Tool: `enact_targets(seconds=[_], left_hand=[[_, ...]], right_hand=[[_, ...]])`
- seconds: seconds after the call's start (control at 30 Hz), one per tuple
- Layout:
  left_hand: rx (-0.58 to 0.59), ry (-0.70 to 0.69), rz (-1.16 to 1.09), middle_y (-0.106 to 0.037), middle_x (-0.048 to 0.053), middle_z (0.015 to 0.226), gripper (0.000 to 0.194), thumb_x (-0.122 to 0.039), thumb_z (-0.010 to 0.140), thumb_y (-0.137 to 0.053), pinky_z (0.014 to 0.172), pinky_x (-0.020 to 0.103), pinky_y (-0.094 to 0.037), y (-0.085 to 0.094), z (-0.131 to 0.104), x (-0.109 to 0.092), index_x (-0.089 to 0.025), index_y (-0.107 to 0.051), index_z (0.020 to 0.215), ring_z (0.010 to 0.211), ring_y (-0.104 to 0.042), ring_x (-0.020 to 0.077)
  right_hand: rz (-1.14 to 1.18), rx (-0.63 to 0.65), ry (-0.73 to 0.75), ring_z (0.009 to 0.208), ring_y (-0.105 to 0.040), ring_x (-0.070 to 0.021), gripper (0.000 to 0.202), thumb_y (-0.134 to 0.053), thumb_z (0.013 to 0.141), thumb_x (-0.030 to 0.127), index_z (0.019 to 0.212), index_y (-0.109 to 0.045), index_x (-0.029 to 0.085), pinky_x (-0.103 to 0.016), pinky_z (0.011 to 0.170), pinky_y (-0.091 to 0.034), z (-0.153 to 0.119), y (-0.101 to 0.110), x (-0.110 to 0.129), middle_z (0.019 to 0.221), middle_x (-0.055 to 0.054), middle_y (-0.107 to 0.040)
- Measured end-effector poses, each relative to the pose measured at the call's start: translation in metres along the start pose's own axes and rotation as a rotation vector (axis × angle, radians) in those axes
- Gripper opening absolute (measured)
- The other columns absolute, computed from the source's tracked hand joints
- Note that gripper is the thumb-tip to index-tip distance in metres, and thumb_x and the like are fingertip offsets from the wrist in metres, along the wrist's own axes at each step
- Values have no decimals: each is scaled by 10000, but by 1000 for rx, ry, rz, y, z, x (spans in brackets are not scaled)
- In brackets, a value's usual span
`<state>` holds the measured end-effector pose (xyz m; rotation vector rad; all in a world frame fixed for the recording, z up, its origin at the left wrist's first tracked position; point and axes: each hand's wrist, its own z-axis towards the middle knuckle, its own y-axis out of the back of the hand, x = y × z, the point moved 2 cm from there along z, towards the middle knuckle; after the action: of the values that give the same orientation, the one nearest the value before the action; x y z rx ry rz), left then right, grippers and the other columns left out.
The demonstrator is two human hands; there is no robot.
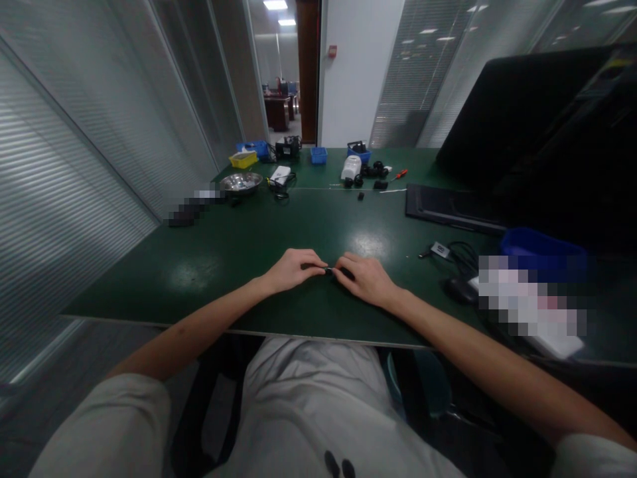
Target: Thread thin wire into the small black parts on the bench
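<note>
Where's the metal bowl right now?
In the head view, the bowl sits on the table's left side, beyond the left hand, just in front of the yellow tray and left of the white device.

I have a small black part (328, 271) just below the middle of the frame, slightly right of centre. It sits in the narrow gap between my left hand (294, 271) and my right hand (369, 277), pinched at its left end by my left thumb and forefinger and met at its right by my right fingertips. A pale glint shows along its top. My fingers cover its ends, so I cannot tell its full shape, whether it is one piece, or whether its underside touches anything.
</note>
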<state>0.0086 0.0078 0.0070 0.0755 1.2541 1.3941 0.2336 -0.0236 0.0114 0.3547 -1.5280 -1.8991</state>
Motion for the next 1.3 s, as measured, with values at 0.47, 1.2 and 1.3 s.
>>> enact_targets(seconds=[0.47, 1.2, 1.3], left_hand=[[77, -71, 112, -708, 114, 1113, 290, -303, 1029, -566, 944, 307, -524, -6, -2, 2, -159, -775, 1170, 1026, -676, 199], [58, -71, 119, -720, 112, 1170, 310, -317, 1034, -562, 1000, 324, -522, -10, -2, 3, -162, -752, 1223, 1097, -676, 203], [51, -61, 120, -727, 110, 1143, 297, -315, 1023, -583, 980, 320, -531, -10, -1, 3, -163, -759, 1208, 1068, -685, 201]], right_hand=[[-124, 31, 25, 727, -581, -150, 335, -390, 1087, 400, 1035, -651, 197, -297, 609, -266, 1, -3, 6, 970, -56, -659], [-94, 48, 34, 739, -592, -155, 285, -389, 1086, 382, 1050, -600, 195, -290, 627, -300, -2, -1, 4, 979, -59, -646], [-109, 61, 52, 722, -578, -153, 277, -387, 1081, 363, 1033, -600, 193, -293, 627, -295, -3, 2, 5, 963, -63, -637]])
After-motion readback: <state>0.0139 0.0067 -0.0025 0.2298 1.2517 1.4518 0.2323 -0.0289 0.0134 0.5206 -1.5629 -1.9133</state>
